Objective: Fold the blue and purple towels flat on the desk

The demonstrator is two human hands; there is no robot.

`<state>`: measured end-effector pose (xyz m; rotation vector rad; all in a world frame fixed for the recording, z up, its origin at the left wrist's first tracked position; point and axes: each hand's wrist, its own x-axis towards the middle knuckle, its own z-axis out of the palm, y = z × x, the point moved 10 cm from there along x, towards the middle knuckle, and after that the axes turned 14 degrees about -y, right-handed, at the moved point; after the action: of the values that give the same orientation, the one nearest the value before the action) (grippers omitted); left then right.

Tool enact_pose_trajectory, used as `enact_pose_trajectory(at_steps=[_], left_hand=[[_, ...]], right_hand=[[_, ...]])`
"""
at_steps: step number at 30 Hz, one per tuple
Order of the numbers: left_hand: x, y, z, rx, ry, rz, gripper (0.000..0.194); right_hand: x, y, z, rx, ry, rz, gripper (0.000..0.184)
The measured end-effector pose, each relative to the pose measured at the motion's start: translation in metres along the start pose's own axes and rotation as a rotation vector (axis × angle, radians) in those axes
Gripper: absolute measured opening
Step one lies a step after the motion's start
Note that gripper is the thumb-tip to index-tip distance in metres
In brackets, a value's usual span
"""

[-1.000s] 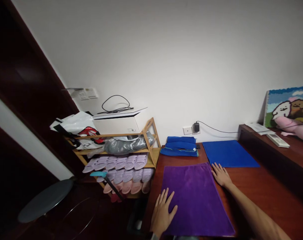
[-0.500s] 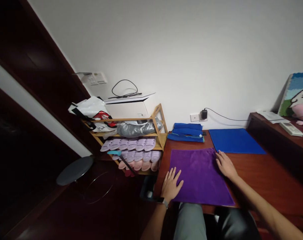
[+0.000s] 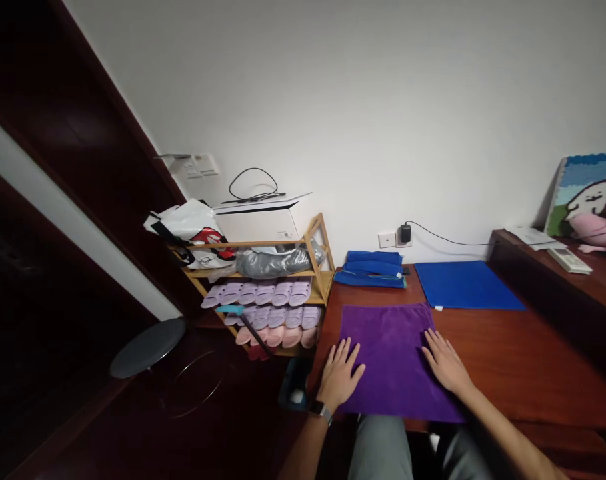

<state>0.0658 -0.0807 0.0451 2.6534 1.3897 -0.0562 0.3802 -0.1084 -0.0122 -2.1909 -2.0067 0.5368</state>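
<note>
A purple cloth (image 3: 390,347) lies spread flat on the dark wooden table (image 3: 507,360). My left hand (image 3: 340,375) rests open, fingers spread, on the cloth's near left part. My right hand (image 3: 443,360) lies open and flat on its right edge. Behind the purple cloth, a blue cloth (image 3: 465,285) is spread out on the table, and a stack of folded blue cloths (image 3: 373,269) sits at the back left by the wall.
A bamboo shoe rack (image 3: 273,287) with several lilac and pink slippers, bags and a white box stands left of the table. A round stool (image 3: 147,339) sits further left. A raised shelf (image 3: 563,267) on the right holds a remote, papers and a picture. A charger hangs in the wall socket (image 3: 405,233).
My right hand has slid back along the purple cloth's right edge from the far corner toward the middle. The left hand stays put. The camera view has shifted slightly.
</note>
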Motion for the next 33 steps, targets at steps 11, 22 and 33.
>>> enact_pose_trajectory(at_steps=[11, 22, 33], left_hand=[[0.153, 0.011, 0.013, -0.102, -0.011, 0.006, 0.063], [0.129, -0.062, 0.006, -0.061, -0.02, -0.243, 0.068], [0.115, -0.064, -0.004, -0.02, -0.075, -0.146, 0.067]], right_hand=[[0.111, -0.04, -0.013, -0.121, -0.062, 0.115, 0.072], [0.125, -0.039, -0.022, -0.127, -0.046, 0.089, 0.071], [0.16, -0.04, -0.034, -0.142, -0.104, -0.099, 0.072]])
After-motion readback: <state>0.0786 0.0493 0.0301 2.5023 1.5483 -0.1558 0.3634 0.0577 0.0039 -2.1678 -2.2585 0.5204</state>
